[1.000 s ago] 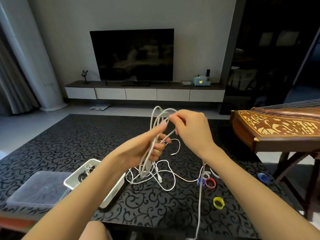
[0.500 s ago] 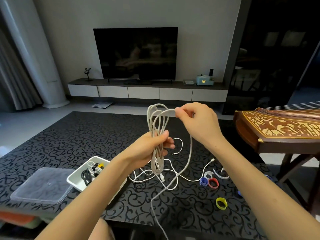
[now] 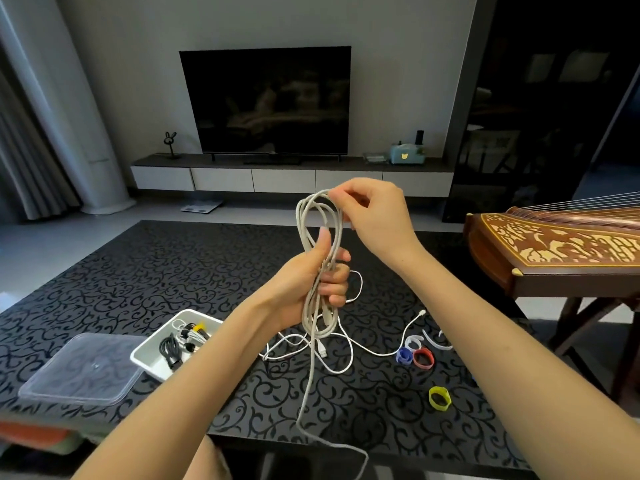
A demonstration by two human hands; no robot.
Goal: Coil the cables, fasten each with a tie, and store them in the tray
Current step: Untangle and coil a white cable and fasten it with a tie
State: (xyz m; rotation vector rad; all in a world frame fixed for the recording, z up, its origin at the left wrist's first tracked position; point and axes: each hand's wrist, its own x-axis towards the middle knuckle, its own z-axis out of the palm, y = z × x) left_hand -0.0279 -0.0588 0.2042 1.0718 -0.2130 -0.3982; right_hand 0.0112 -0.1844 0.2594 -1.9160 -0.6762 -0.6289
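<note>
Both forearms point(image 3: 485, 327) are bare, as are the left hand point(image 3: 301, 285) and right hand point(image 3: 375, 220).

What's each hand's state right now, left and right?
Left hand: closed, fist grip round the middle of the grey cable coil.
Right hand: closed, pinching the coil's top loop.

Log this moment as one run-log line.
step: coiling | left hand: grips cable coil | right hand: pinches coil top | loose tail: hangs down | tray: cables inside
</note>
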